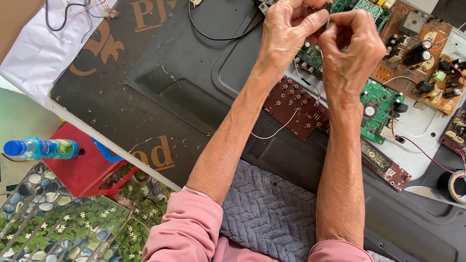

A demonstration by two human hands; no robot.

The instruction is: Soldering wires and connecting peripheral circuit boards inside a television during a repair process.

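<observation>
A grey knitted cloth lay nearest, draped over the edge of the dark moulded plastic panel. Pink sleeves were pushed back and both forearms reached forward, almost parallel. Past a maroon circuit board, the left hand and right hand met, fingertips pinched together on a small dark part; its long axis stood roughly upright, though its shape was too small to tell.

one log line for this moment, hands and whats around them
left hand and right hand: together pinch small dark part | below: green circuit board, maroon board on dark back panel | tape roll at right
</observation>
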